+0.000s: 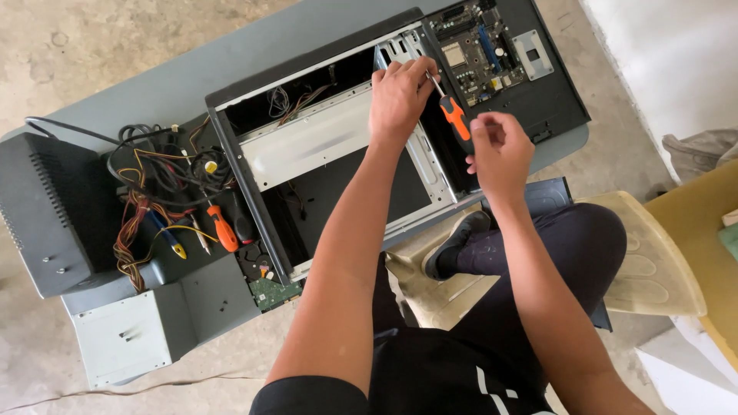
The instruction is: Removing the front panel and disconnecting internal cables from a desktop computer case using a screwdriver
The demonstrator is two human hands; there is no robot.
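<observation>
At the left edge of the grey counter (100,100) stood a dark grey box-shaped unit (54,211) with ventilation slots on its face. Just beside it lay a tangle of black, red, yellow and orange cables (154,192). A pale grey metal drive cage (127,334) sat at the near left corner, overhanging the counter edge. Between the cables and the case lay a spare screwdriver (224,228) with an orange and black handle, and near it a bare green circuit board (270,290).

The open computer case (307,146), a rectangular sheet-metal shell with a dark rim and a bright, smooth inner tray, occupied the centre of the counter. Loose thin wires lay inside its far compartment.

The left hand (400,96) rested on the far right edge of the case frame, its grip closed around the metal shaft of a screwdriver (455,123) near the tip. That screwdriver had a ribbed orange and black handle and stood tilted over the right side of the case. The right hand (500,154) met the handle at its lower end, fingers curled; whether its grip was clamped fully on the handle cannot be told.

Past the case, at the far right corner, a green motherboard (477,46) lay on a black panel (553,92). A cream plastic chair (653,261) stood off the right edge, on the floor.
</observation>
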